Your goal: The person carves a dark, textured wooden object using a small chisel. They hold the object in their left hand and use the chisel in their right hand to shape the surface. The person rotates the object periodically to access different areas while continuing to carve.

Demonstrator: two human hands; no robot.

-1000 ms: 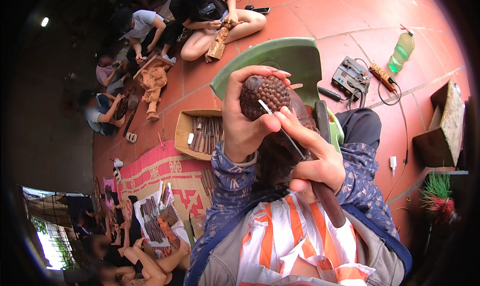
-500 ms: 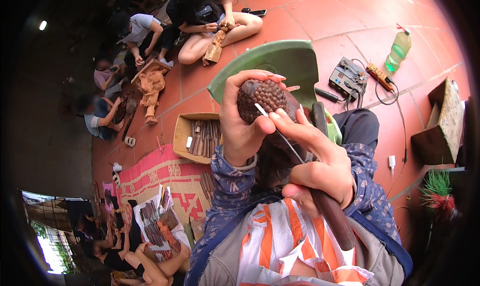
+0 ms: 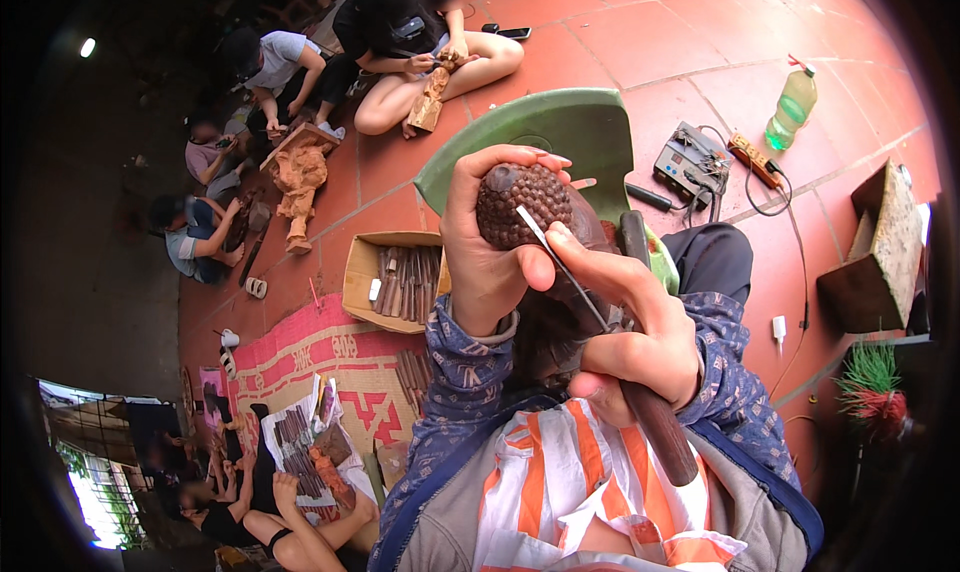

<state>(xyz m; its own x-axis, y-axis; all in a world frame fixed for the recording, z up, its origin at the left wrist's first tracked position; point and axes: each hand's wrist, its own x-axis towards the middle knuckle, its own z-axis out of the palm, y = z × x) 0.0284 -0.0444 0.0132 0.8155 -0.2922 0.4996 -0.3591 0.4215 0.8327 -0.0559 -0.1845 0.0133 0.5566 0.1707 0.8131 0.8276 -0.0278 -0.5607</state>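
A single head-worn fisheye camera is looking steeply down, close over the left hand and right hand, with the red tiled floor bending toward its dark rim.

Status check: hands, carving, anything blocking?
Left hand in a grip around the dark brown bumpy wooden carving. Right hand holds the wooden-handled chisel, blade on carving. Nothing in the way.

dark brown carving, bumpy scale pattern. blue floral-print sleeves. orange-white striped cloth. green plastic chair. terracotta red floor tiles. pink-red patterned mat. tan cardboard box. green bottle.
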